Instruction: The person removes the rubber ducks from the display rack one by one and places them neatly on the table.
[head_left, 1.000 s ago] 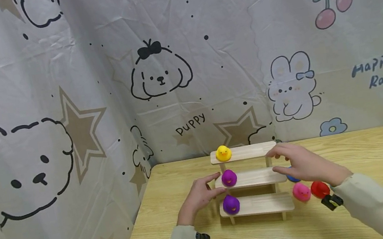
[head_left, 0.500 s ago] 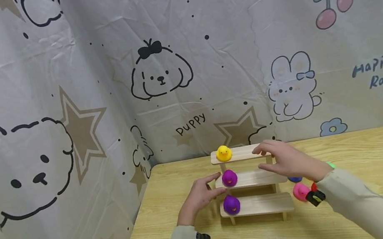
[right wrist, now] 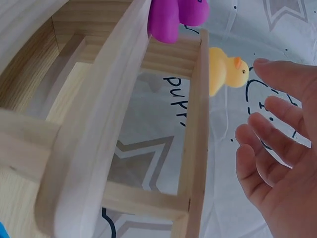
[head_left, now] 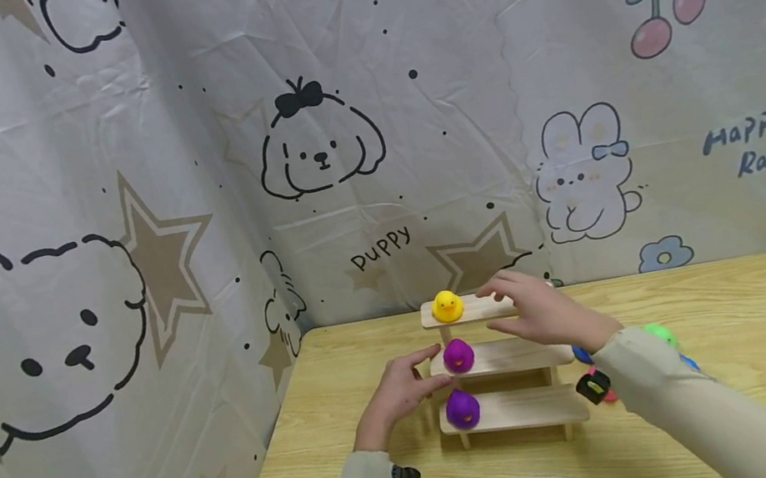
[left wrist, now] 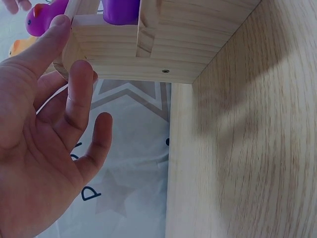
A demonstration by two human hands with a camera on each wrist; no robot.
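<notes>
A three-tier wooden shelf (head_left: 526, 409) stands on the table. A yellow duck (head_left: 447, 306) sits on its top step, a magenta duck (head_left: 457, 355) on the middle step and a purple duck (head_left: 461, 409) on the bottom step. My left hand (head_left: 407, 383) touches the left end of the middle step with straight fingers and holds nothing. The right hand (head_left: 516, 308) hovers open over the top step, just right of the yellow duck. In the right wrist view the yellow duck (right wrist: 225, 69) sits close to the spread fingers (right wrist: 277, 148). The left wrist view shows fingertips (left wrist: 59, 29) against the shelf end (left wrist: 129, 49).
A blue duck (head_left: 581, 354), a green duck (head_left: 659, 331) and a pink one (head_left: 609, 395) lie on the table right of the shelf, partly hidden by my right sleeve. The printed cloth backdrop (head_left: 338, 153) closes the back and left of the wooden table (head_left: 751, 346).
My right hand has moved left along the top step, from the shelf's right end toward the yellow duck. Its sleeve now covers the red duck. The left hand has stayed put.
</notes>
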